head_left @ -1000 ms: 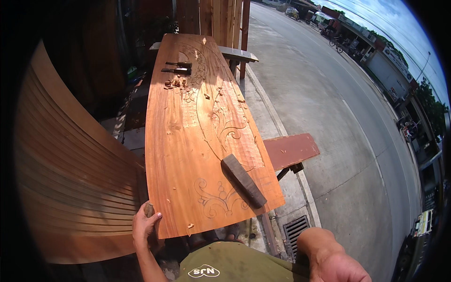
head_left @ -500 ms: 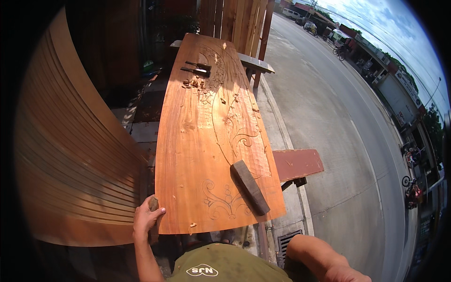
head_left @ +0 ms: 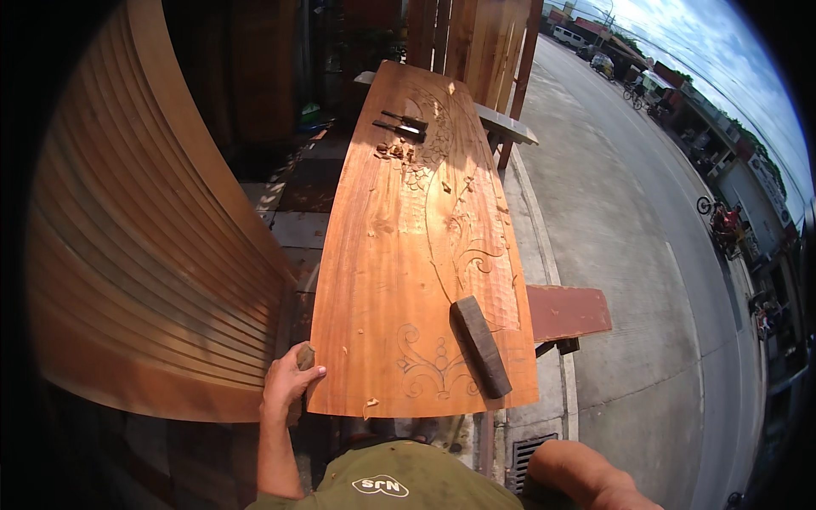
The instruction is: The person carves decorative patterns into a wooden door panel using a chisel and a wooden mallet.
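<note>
A long wooden panel [head_left: 382, 280] with a carved and pencilled scroll pattern lies in front of me. My left hand [head_left: 286, 384] is at its near left corner, thumb against the edge. The fingers curl round a small brown piece [head_left: 306, 357] that looks like wood; the hand hides its lower part. Across the panel's near right rests a dark, heavy wooden block [head_left: 481, 347], touched by neither hand. Two dark-handled chisels [head_left: 400, 127] lie side by side toward the far end. My right forearm [head_left: 586, 476] shows at the lower right; its hand is out of view.
Wood shavings [head_left: 393, 151] lie by the chisels. A large ribbed wooden panel [head_left: 161, 280] leans close on the left. Under the right side a reddish board [head_left: 569, 311] juts out. Upright planks [head_left: 463, 38] stand behind, and a road [head_left: 633, 195] runs along the right.
My view has shifted, so the panel and tools appear farther right. My left hand stays at the panel's corner, still round the brown piece. The block and chisels keep their places on the panel.
</note>
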### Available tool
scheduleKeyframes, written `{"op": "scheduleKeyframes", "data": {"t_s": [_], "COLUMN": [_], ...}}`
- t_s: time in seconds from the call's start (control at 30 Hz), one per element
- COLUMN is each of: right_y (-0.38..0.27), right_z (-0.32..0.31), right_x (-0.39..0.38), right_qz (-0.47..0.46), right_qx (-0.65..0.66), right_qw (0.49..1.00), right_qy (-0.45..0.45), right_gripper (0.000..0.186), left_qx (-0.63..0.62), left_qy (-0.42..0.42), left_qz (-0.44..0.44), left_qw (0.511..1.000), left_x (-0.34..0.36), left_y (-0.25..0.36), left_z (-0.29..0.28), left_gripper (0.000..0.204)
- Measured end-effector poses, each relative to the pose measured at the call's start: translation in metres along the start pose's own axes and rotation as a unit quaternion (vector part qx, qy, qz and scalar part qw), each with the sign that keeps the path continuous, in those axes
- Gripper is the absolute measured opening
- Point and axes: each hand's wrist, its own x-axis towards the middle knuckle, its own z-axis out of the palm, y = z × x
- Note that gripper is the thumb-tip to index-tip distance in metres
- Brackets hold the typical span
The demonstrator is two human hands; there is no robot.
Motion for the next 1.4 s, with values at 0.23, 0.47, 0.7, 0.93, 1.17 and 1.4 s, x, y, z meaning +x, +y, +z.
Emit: {"op": "scheduleKeyframes", "data": {"t_s": [0.23, 0.47, 0.7, 0.93, 1.17, 1.4], "right_y": [0.006, 0.006, 0.049, 0.022, 0.041, 0.041], "right_z": [0.003, -0.013, -0.047, -0.054, -0.023, -0.024], "right_x": [-0.003, -0.045, -0.314, -0.513, -0.479, -0.476], "right_qz": [-0.003, 0.072, 0.620, 0.621, 0.697, 0.702], "right_qx": [0.031, 0.003, -0.229, -0.577, -0.520, -0.514], "right_qw": [1.000, 0.997, 0.676, 0.508, 0.453, 0.450], "right_qy": [0.005, 0.037, 0.324, 0.153, 0.196, 0.202], "right_gripper": [0.030, 0.023, 0.045, 0.061, 0.064, 0.060], "left_qx": [0.033, 0.019, 0.000, 0.043, -0.008, 0.036], "left_qy": [-0.005, 0.002, 0.004, -0.029, -0.026, -0.024], "left_qz": [-0.019, -0.012, -0.003, -0.023, -0.001, -0.009], "left_qw": [0.999, 1.000, 1.000, 0.998, 1.000, 0.999], "left_x": [-0.008, -0.003, -0.006, 0.001, 0.001, -0.002], "left_y": [0.022, 0.001, 0.009, 0.020, 0.000, 0.016], "left_z": [-0.011, -0.004, -0.002, -0.006, -0.009, -0.010], "left_gripper": [0.082, 0.082, 0.082, 0.082, 0.083, 0.080]}}
